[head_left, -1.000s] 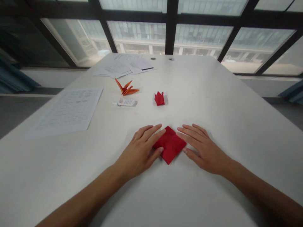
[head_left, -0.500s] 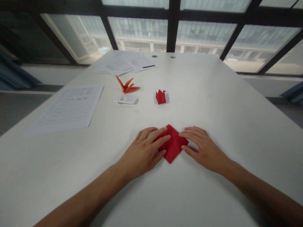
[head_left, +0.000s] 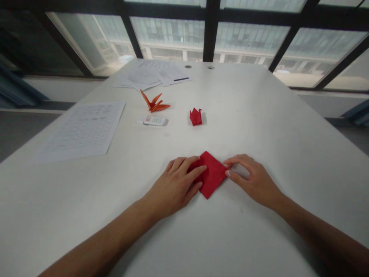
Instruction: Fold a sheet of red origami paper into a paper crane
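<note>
A red square of folded origami paper (head_left: 211,175) lies on the table with one corner toward me. My left hand (head_left: 180,182) rests on its left part, fingers spread and pressing it down; that corner is hidden beneath them. At the right corner, the thumb and index finger of my right hand (head_left: 252,179) close in a pinch on the paper's tip. Beyond the paper stands a small red paper crane (head_left: 196,117). An orange paper crane (head_left: 155,104) with long pointed wings sits farther left.
A white remote-like device with printed markings (head_left: 155,121) lies in front of the orange crane. One printed sheet (head_left: 83,130) is at the left, and several more papers (head_left: 147,75) overlap at the far end. Two round holes are near the white table's (head_left: 259,127) far edge, before the windows.
My right hand has drawn its fingers off the paper's face and together at the right corner. My left hand stays nearly in place. The view has shifted slightly.
</note>
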Demonstrator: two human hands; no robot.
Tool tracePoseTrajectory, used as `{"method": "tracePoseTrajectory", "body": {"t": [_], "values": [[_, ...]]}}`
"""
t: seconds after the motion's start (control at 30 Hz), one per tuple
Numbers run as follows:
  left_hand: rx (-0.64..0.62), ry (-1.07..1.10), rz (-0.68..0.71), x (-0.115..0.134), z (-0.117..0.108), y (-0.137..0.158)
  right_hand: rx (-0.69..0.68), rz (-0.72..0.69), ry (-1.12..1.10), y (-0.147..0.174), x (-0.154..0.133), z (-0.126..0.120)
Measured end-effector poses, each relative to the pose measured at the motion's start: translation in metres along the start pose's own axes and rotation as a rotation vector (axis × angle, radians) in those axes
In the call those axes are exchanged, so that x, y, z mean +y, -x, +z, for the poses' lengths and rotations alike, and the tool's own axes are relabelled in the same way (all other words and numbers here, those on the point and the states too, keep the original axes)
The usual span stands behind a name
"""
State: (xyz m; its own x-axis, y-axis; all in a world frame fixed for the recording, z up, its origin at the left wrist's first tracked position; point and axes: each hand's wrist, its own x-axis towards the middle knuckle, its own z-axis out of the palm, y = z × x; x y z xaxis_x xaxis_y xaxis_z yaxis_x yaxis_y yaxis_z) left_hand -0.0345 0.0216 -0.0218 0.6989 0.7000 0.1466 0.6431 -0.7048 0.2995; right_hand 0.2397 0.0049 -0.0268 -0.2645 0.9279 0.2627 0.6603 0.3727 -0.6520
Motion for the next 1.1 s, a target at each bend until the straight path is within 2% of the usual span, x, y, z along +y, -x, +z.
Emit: {"method": "tracePoseTrajectory", "body": {"t": [0.13, 0.23, 0.37, 0.6, 0.8, 0.97, 1.1], "values": [[-0.007, -0.021, -0.024, 0.002, 0.001, 0.000, 0.022, 0.072, -0.015, 0.001, -0.004, 0.004], [-0.017, -0.032, -0.030, 0.004, 0.001, -0.001, 0.091, 0.106, 0.104, 0.005, -0.009, 0.011], [-0.007, -0.046, -0.039, 0.007, 0.002, -0.002, 0.107, 0.107, 0.270, 0.007, -0.013, 0.019], [-0.004, -0.069, -0.034, 0.011, 0.004, -0.002, 0.177, 0.096, 0.309, 0.002, -0.016, 0.021], [-0.015, -0.082, -0.036, 0.011, 0.004, -0.003, 0.134, 0.102, 0.393, 0.003, -0.021, 0.023], [-0.014, -0.082, -0.039, 0.012, 0.004, -0.004, 0.131, 0.076, 0.388, 0.003, -0.024, 0.024], [-0.013, -0.081, -0.037, 0.012, 0.004, -0.004, 0.149, 0.069, 0.299, 0.002, -0.023, 0.025]]}}
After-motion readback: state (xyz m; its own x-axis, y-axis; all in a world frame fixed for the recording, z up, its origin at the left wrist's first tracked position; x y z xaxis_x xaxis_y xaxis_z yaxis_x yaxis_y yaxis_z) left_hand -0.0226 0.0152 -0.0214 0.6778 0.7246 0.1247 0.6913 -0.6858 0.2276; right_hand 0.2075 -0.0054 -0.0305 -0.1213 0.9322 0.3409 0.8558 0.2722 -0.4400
